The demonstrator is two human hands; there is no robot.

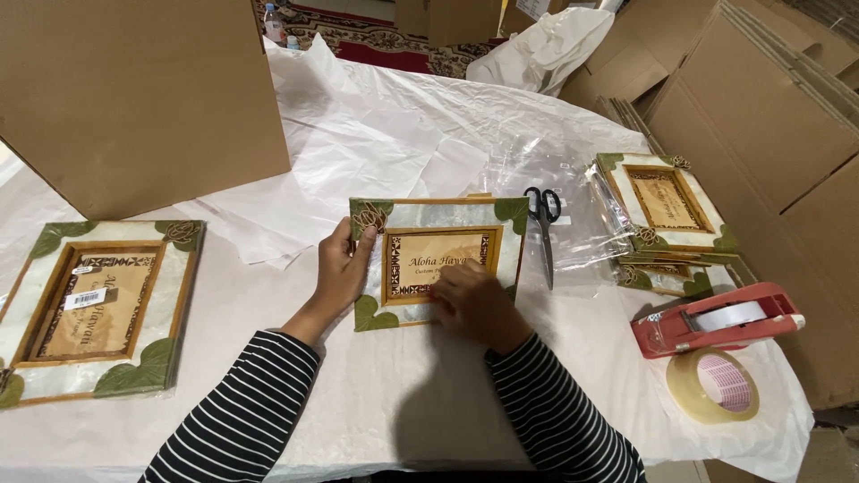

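Left hand (340, 268) grips the picture frame (436, 261) at its 9 o'clock edge; right hand (472, 302) lies flat on its 5 o'clock corner, holding nothing. Frame flat mid-bench (403, 394), pearly with leaf corners. Scissors (543, 228) at 3 o'clock; tape dispenser (716, 319) beyond.

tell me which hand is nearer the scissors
Right. The right hand rests on the lower right part of the picture frame, just left of and below the scissors. The left hand grips the frame's far left edge, farther away.

Both hands lie low and close together, left hand (340, 268) open-fingered, right hand (474, 300) palm down.
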